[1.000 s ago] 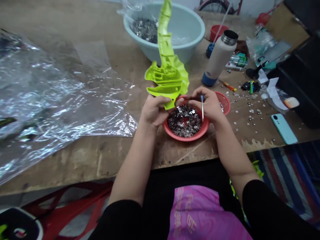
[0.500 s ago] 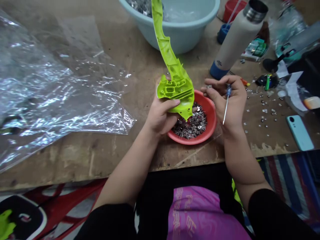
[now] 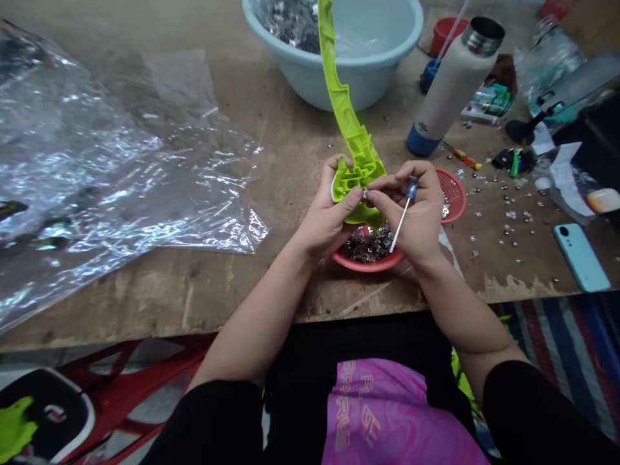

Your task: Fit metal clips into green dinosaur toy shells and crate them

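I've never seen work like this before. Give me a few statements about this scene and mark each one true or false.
1. The left hand grips a lime-green plastic part. True.
2. The small screwdriver is in the left hand too. False: the right hand holds it.
3. The red bowl holds small metal pieces. True.
4. The pale blue basin is empty. False: it holds a heap of metal pieces.
5. The phone lies on the plastic sheet. False: it lies on the wooden bench, right of the hands.
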Demonstrator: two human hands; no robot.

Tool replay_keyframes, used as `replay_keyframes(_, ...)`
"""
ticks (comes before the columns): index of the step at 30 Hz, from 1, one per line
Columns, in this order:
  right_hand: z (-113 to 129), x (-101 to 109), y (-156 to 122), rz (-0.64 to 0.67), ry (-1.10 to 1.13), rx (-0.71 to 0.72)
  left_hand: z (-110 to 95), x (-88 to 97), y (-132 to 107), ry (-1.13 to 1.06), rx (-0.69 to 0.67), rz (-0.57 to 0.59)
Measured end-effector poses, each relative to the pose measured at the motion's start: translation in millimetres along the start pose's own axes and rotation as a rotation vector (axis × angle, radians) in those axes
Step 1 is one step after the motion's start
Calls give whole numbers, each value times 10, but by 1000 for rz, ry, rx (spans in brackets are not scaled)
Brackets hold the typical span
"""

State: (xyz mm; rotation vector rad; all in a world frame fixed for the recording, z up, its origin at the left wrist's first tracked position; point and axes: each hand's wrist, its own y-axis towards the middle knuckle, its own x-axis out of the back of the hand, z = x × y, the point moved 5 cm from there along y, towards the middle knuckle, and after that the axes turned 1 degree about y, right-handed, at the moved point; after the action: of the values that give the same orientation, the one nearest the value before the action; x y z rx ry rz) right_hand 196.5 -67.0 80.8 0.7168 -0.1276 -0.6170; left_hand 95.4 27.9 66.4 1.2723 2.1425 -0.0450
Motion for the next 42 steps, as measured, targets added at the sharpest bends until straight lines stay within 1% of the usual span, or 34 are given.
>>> replay_keyframes(3, 9, -41, -14, 1, 8, -18, -20, -19, -8, -23, 15, -19)
replay_keyframes(6, 73, -90, -14, 30, -4, -37, -42, -56, -18, -42, 51, -38)
replay_keyframes(9, 111, -86, 2, 20, -10, -49, -57, -94, -29, -54, 58, -36)
replay_keyframes(11, 96, -44, 19, -2, 3, -67, -49, -100, -34, -34, 44, -25)
replay_keyframes(13, 48, 22, 45, -9, 24, -114, -27, -81, -34, 1, 14, -9)
replay_keyframes(16, -27, 137, 97, 24, 24, -227, 32, -16, -17, 66, -34, 33)
replay_keyframes(18, -26, 200, 136, 61, -26, -265, 72, 31, 3, 114, -64, 62)
replay_keyframes(21, 50, 225, 173, 119, -159, -235, 100, 64, 31, 174, -110, 99)
replay_keyframes(24, 149, 177, 163, 144, -244, -143, 89, 50, 38, 188, -113, 78)
replay_keyframes(27, 202, 122, 125, 147, -259, -97, 65, 22, 30, 163, -77, 24)
replay_keyframes(31, 240, 111, 114, 138, -242, -81, 50, -6, 24, 112, -33, 13)
replay_keyframes(35, 201, 144, 145, 153, -212, -130, 45, -7, 21, 154, -29, 11)
replay_keyframes(38, 123, 190, 159, 123, -165, -174, 62, 16, 23, 160, -22, -9)
replay_keyframes(40, 82, 218, 158, 81, -134, -164, 71, 32, 30, 172, -40, 9)
replay_keyframes(42, 55, 224, 146, 47, -135, -138, 70, 42, 36, 236, -87, 54)
